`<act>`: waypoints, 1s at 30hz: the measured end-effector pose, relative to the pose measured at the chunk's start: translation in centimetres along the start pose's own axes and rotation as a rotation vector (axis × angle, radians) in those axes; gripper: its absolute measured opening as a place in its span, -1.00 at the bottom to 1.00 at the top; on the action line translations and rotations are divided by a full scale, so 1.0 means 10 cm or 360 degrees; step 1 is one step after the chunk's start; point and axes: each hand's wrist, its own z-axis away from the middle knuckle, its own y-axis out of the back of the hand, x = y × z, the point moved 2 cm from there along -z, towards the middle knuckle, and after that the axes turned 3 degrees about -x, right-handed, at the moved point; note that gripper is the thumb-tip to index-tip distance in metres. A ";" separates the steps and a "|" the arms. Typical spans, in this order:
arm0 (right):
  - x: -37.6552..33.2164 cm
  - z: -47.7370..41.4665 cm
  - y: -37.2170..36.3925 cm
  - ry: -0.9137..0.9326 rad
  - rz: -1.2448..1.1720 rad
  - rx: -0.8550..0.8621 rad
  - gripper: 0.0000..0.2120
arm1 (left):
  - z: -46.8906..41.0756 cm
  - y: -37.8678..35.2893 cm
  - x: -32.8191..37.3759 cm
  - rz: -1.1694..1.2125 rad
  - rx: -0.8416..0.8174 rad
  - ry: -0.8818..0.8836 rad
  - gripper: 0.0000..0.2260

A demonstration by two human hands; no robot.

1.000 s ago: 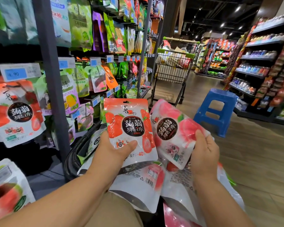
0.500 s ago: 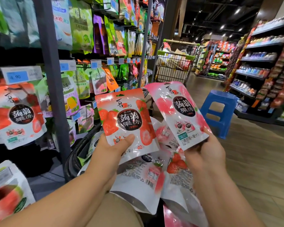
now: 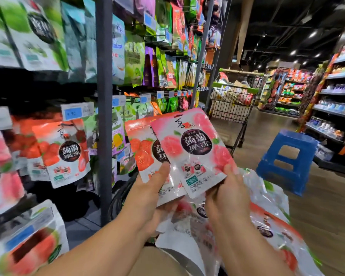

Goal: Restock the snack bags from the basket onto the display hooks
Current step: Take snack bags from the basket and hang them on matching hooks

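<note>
Both my forearms reach forward, thumbs up. My left grip [image 3: 153, 188] pinches one red bag [image 3: 141, 150] by its lower edge, and my right grip [image 3: 227, 198] pinches one pink bag [image 3: 191, 144] likewise. The two bags stand upright, pink overlapping red, above a heap of bags [image 3: 267, 226], near the rack [image 3: 104, 116].

L hand [image 3: 148, 198], R hand [image 3: 227, 198]: pinch grip

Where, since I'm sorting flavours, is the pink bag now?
In the head view's centre, the right hand holds the pink bag, overlapping the front of the red bag in the left hand, left of the blue stool.
</note>
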 end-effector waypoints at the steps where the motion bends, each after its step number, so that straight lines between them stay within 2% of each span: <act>1: 0.04 0.01 -0.07 -0.0010 0.0033 -0.0027 -0.75 | 0.01 0.02 0.05 -0.0042 0.0010 -0.0027 -0.57; 4: 0.16 0.07 -0.25 -0.0039 0.0186 -0.0114 -0.77 | 0.01 0.13 0.17 -0.0132 0.0144 -0.0094 -0.54; 8: 0.26 0.11 -0.43 -0.0075 0.0554 -0.0382 -0.80 | -0.06 0.36 0.32 -0.0104 0.0287 -0.0125 -0.40; 13: 0.33 -0.01 -0.60 -0.0095 0.1020 -0.0573 -0.83 | -0.05 0.65 0.59 -0.0201 0.0357 -0.0361 -0.73; 16: 0.40 -0.04 -0.74 -0.0189 0.1224 -0.0770 -0.85 | -0.05 0.81 0.71 -0.0280 0.0440 -0.0420 -0.60; 17: 0.44 -0.04 -0.79 -0.0213 0.1284 -0.0843 -0.82 | -0.05 0.86 0.74 -0.0289 0.0464 -0.0440 -0.57; 24: 0.74 -0.08 -1.10 -0.0457 0.1452 -0.1196 -0.51 | 0.00 1.19 0.85 -0.0299 0.0619 -0.0506 -0.73; 26: 0.87 -0.12 -1.17 -0.0537 0.1438 -0.1226 -0.43 | 0.03 1.28 0.88 -0.0328 0.0638 -0.0512 -0.61; 28: 0.99 -0.14 -1.21 -0.0629 0.1396 -0.1254 -0.49 | 0.05 1.36 0.89 -0.0356 0.0654 -0.0525 -0.44; 30: 1.09 -0.14 -1.22 -0.0703 0.1361 -0.1258 -0.52 | 0.07 1.44 0.88 -0.0367 0.0667 -0.0532 -0.40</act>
